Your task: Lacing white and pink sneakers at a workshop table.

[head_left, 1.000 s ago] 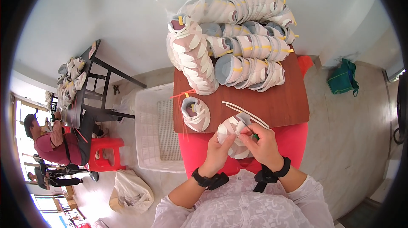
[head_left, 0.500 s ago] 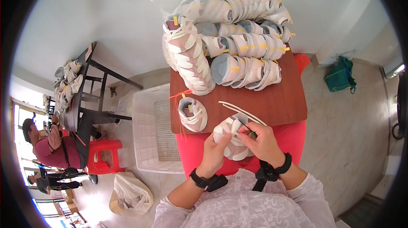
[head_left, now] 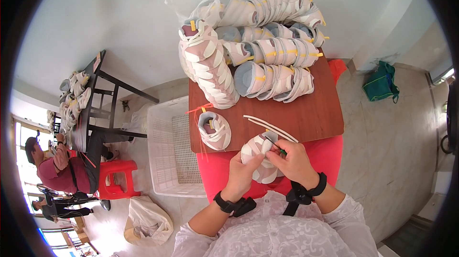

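Over my lap, at the table's near edge, I hold a pale pink and white shoe upper [head_left: 255, 150]. My left hand [head_left: 240, 170] is closed on its left side, thumb pressed on the front. In my right hand [head_left: 295, 160] is a thin pointed tool with a green handle [head_left: 283, 152]. Its dark tip reaches the upper near the lace opening; the fingers hide much of the handle. White laces [head_left: 271, 128] lie on the table [head_left: 315, 108] just beyond my right hand. To the left stands another laced upper [head_left: 215, 131], with red cords [head_left: 201, 108] beside it.
Nested rows of uppers [head_left: 277, 81] cover the table's far part. A tall stack [head_left: 208, 65] stands at its left. A white plastic crate [head_left: 162, 151] sits on the floor to the left. Farther left, a person [head_left: 55, 168] works at a dark table. A green bag [head_left: 381, 82] lies right.
The tool's dark tip now shows more plainly at the upper's opening, and my right hand has turned slightly. My left hand keeps its grip. The whole view has shifted a little.
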Tool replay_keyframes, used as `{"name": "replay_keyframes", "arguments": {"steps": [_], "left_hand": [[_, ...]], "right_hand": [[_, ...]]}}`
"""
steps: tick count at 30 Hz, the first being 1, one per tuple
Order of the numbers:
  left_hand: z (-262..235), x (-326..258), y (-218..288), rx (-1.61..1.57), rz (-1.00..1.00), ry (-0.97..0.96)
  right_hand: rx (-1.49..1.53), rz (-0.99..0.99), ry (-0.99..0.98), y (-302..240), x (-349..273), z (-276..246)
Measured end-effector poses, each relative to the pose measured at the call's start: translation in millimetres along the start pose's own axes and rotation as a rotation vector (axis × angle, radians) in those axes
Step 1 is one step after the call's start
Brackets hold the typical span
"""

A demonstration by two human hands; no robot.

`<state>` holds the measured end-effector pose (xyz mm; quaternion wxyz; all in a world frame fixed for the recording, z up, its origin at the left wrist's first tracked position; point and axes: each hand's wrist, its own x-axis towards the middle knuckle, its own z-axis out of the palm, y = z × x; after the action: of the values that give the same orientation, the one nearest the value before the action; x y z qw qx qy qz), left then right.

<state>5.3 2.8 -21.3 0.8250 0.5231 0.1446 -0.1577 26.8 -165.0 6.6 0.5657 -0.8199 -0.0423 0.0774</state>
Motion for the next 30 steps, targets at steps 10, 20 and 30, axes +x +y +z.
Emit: {"name": "replay_keyframes", "arguments": {"steps": [10,20,30], "left_hand": [[-2,0,4,0.229,0.06,0.01],[0,-6,2,0.35,0.109,0.01],[1,-9,-6,0.247,0.1,0.013]], "right_hand": [[0.023,-0.012,0.054,4,-7,6],[0.097,-0.023,0.131,12,-19,15],[0.208,0.032,0.052,16,-20,10]]}}
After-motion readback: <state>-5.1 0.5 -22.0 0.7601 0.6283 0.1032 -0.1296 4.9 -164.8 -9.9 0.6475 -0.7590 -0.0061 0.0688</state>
